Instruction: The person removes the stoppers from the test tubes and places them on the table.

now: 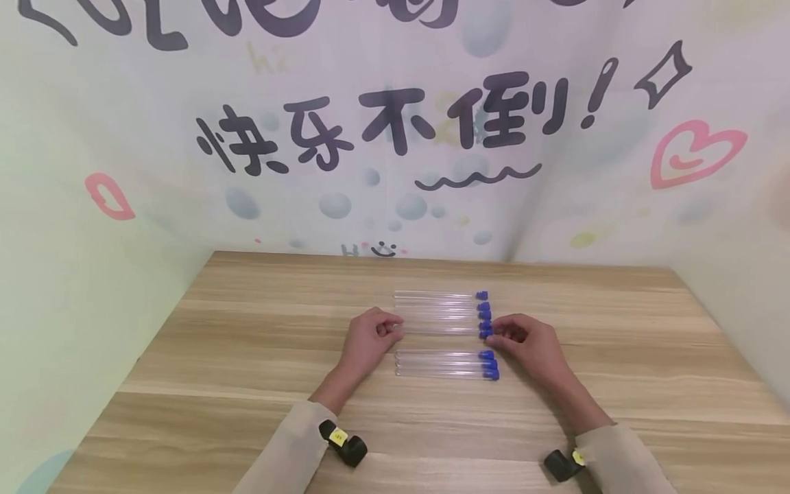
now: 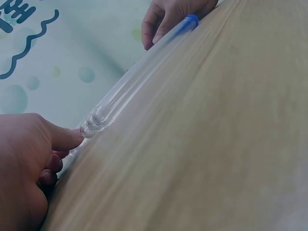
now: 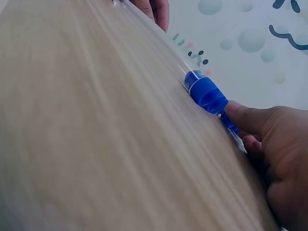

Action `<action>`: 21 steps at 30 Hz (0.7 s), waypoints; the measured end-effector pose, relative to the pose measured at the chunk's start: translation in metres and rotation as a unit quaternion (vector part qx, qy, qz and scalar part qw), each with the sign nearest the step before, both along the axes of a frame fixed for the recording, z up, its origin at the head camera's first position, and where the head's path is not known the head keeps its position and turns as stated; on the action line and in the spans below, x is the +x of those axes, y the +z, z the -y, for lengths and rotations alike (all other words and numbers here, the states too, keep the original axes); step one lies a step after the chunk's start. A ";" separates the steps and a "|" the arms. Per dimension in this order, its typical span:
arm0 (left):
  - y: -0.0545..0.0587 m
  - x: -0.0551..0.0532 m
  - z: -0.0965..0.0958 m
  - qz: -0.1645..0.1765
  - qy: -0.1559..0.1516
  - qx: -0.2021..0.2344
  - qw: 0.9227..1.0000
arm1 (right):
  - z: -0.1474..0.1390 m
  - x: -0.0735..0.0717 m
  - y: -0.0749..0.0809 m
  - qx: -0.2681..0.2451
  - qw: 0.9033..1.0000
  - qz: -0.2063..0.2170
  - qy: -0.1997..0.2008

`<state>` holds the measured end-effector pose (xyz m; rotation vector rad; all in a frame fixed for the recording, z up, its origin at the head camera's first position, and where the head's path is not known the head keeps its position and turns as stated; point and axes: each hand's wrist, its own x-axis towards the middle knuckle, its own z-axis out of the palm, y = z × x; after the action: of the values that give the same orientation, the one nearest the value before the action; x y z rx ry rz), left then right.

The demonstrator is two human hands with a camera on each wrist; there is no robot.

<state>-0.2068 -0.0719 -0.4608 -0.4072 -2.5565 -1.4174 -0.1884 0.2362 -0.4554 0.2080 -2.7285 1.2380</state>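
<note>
Several clear test tubes (image 1: 435,296) with blue caps lie side by side across the table in the far group. Closer to me is a second group of three test tubes (image 1: 441,365), their blue caps (image 1: 490,374) on the right. My left hand (image 1: 368,339) pinches the rounded end of the nearest tube in the far group between thumb and forefinger. At that tube's other end, my right hand (image 1: 531,343) holds the blue cap with thumb and fingertips. In the right wrist view the near group's caps (image 3: 208,94) partly hide the right fingertips' grip.
The wood-grain table (image 1: 247,357) runs back to a printed cloth (image 1: 345,206) with dark lettering, which hangs along its far edge. Each wrist carries a small black camera (image 1: 343,442) at the cuff of a beige sleeve (image 1: 286,446).
</note>
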 end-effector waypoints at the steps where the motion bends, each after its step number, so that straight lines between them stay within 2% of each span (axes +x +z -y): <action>1: 0.000 0.000 0.000 0.000 -0.001 0.000 1.000 | 0.000 0.000 0.000 -0.002 1.000 0.000 -0.001; 11: 0.001 0.000 0.000 0.000 0.001 0.014 1.000 | 0.000 0.000 0.001 -0.012 1.000 -0.003 0.003; 21: 0.001 0.001 0.000 -0.004 -0.001 0.047 0.999 | -0.001 0.002 0.001 -0.026 1.000 -0.007 0.000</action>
<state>-0.2062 -0.0724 -0.4602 -0.3995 -2.4716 -1.5256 -0.1866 0.2374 -0.4545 0.2117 -2.6801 1.3018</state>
